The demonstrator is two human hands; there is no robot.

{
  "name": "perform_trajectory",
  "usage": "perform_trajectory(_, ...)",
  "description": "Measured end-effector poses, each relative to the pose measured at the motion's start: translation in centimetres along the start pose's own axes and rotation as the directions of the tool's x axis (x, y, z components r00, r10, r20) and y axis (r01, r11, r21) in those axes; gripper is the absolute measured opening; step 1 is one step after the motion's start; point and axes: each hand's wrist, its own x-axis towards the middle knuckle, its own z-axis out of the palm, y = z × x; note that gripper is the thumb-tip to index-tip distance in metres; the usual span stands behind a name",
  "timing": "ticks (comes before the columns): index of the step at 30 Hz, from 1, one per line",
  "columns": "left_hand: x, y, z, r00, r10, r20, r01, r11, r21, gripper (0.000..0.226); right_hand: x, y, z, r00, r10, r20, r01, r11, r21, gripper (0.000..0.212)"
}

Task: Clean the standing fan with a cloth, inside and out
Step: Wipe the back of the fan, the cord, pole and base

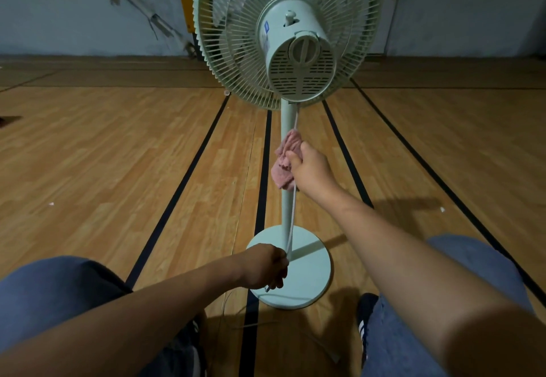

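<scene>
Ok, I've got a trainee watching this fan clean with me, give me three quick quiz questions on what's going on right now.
1. True or false: the right hand grips a pink cloth at the fan's pole.
2. What does the left hand hold? A) the grille B) the white cord C) nothing
3. Fill in: the round base stands on a ____ floor.

Key: 1 true; 2 B, the cord is pulled taut along the pole; 3 wooden.

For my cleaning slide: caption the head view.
Right hand wraps a pink cloth around the fan's cord beside the pole; left hand holds the cord taut.
</scene>
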Motion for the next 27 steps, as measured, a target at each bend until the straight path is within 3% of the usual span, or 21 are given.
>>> perform_trajectory(10,0.6,-0.2,0.1,0.999,-0.012,-0.037,0.011,1.000,-0.024,0.032,-4.0,4.3,1.7,0.950,0.183,0.252,-0.141,0.975,-0.174,0.019)
perform_trajectory(15,0.5,-0.7,0.2,0.998,-0.047,-0.052,0.044,0.997,-0.061,0.033,-4.0,3.8,1.6,0.915,0.207,0.345,-0.111,0.954,-0.278,0.022)
perform_trajectory(21,0.4,-1.3,0.0,0.997,-0.058,-0.059,0.051,0.992,-0.114,0.032,-2.8,1.5,0.3,0.952,0.142,0.272,-0.121,0.988,-0.093,0.031)
perform_trajectory(27,0.7,-1.0,0.7,1.000,-0.028,0.000,0.028,0.995,-0.099,0.031,0.6,-2.3,-2.3,1.000,-0.011,0.029,0.009,0.996,0.088,0.023)
